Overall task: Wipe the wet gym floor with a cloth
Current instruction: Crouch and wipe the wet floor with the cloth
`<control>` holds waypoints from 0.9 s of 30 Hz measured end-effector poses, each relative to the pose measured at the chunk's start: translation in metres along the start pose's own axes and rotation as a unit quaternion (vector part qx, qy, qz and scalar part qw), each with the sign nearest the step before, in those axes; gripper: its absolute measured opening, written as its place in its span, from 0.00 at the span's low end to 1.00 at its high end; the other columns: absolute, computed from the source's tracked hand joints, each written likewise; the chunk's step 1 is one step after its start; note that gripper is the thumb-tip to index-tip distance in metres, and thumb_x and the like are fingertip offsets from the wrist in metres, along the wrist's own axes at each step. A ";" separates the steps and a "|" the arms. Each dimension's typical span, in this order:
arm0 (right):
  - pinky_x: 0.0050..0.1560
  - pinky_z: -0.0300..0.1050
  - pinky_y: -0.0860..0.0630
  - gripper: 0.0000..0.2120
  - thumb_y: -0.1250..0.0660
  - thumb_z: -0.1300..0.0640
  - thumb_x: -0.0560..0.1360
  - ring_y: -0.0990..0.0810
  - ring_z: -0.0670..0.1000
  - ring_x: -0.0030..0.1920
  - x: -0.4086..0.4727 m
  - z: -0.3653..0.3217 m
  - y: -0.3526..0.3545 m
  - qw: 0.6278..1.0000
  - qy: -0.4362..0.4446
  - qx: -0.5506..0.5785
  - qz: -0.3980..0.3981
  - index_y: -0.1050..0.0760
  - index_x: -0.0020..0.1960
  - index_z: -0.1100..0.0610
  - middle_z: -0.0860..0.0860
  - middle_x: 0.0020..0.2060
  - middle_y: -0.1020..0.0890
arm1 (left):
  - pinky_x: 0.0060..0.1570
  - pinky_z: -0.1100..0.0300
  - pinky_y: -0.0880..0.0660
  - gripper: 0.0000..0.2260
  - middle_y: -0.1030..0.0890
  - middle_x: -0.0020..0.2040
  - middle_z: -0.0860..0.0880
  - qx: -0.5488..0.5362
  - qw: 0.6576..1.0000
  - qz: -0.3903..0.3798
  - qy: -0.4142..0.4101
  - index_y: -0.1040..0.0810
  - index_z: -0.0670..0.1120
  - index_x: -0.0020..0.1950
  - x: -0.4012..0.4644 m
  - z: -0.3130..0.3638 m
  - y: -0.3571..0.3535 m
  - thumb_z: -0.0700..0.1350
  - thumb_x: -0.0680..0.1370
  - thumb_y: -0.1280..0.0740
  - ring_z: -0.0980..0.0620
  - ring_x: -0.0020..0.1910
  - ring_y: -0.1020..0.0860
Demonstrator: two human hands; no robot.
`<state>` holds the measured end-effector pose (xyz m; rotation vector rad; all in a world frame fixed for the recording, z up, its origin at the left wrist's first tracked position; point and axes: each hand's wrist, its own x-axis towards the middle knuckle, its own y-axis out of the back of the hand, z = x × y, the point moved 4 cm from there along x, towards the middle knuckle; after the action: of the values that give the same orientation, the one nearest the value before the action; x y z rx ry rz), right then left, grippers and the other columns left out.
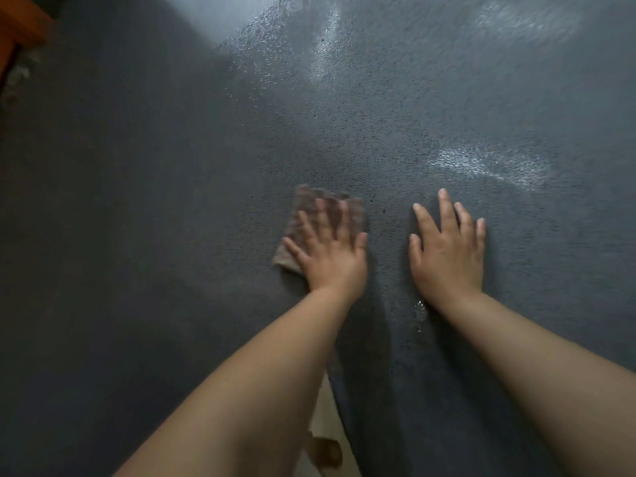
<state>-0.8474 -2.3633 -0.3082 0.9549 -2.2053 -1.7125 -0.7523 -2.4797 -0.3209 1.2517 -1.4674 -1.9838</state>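
Hands: two were seen, both bare, both laid palm down on the floor (pixel 447 115), one beside the other with a strip of floor between them.
Left hand (pixel 330 249): it was pressed flat on the cloth, the fingers straight and spread wide; the fingertips were blurred.
Right hand (pixel 447 253): it was rested directly on the bare floor, the fingers straight and fanned apart, with nothing held.
Cloth (pixel 309 215): one was counted, a small brownish piece with a faint check pattern, spread on the floor under the left hand; its far edge and left corner were shown beyond the fingers.
Floor: one dark grey, pebbled surface was shown across the whole view; the right part was glossy with water, the left part dull.
Wet patches: three bright sheens were counted, two at the top of the view and one just beyond the right hand; a small glint of water was seen at the right wrist.
Wooden object (pixel 20 22): one orange-brown edge was visible in the top left corner; what it belonged to could not be told.
Pale strip (pixel 323 418): one was seen between the forearms, at the lower edge of the dark floor.
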 end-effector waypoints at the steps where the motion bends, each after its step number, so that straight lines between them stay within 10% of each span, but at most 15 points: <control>1: 0.71 0.64 0.50 0.22 0.41 0.54 0.78 0.39 0.63 0.71 -0.003 0.005 0.003 1.000 -0.013 0.003 0.019 0.32 0.71 0.55 0.58 0.74 0.39 | 0.66 0.34 0.68 0.27 0.69 0.75 0.50 0.011 0.998 -0.023 -0.056 0.63 0.57 0.76 -0.014 0.021 -0.006 0.58 0.82 0.53 0.41 0.74 0.68; 9: 0.65 0.68 0.40 0.20 0.37 0.56 0.74 0.30 0.68 0.63 -0.032 0.027 0.013 0.999 -0.014 -0.013 0.047 0.25 0.64 0.60 0.64 0.67 0.30 | 0.69 0.38 0.68 0.26 0.64 0.77 0.55 0.115 0.961 -0.066 -0.243 0.56 0.60 0.77 -0.028 0.034 -0.008 0.59 0.81 0.50 0.47 0.75 0.67; 15: 0.73 0.57 0.58 0.24 0.46 0.50 0.80 0.47 0.59 0.74 -0.054 0.037 0.010 0.997 -0.006 -0.049 -0.051 0.42 0.76 0.51 0.56 0.76 0.48 | 0.69 0.34 0.61 0.25 0.65 0.77 0.53 -0.058 0.984 -0.012 0.171 0.60 0.59 0.77 0.010 -0.069 0.020 0.58 0.82 0.54 0.45 0.75 0.65; 18: 0.73 0.56 0.59 0.24 0.48 0.49 0.81 0.49 0.58 0.74 -0.064 0.047 0.012 0.997 -0.023 -0.047 -0.059 0.46 0.76 0.48 0.55 0.76 0.49 | 0.68 0.34 0.61 0.25 0.64 0.77 0.51 -0.082 0.972 0.015 0.221 0.60 0.58 0.77 -0.002 -0.054 0.013 0.58 0.82 0.54 0.43 0.75 0.64; 27: 0.74 0.56 0.57 0.22 0.48 0.48 0.81 0.45 0.55 0.74 -0.105 0.080 0.025 0.992 -0.061 -0.059 -0.092 0.40 0.74 0.49 0.52 0.76 0.44 | 0.67 0.36 0.68 0.25 0.69 0.75 0.50 0.027 0.975 -0.144 -0.166 0.62 0.57 0.76 -0.134 0.104 -0.056 0.56 0.82 0.55 0.44 0.74 0.70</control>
<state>-0.8160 -2.2344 -0.2858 1.0796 -2.1178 -2.0089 -0.7546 -2.3017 -0.3069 1.2618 -1.5704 -2.4591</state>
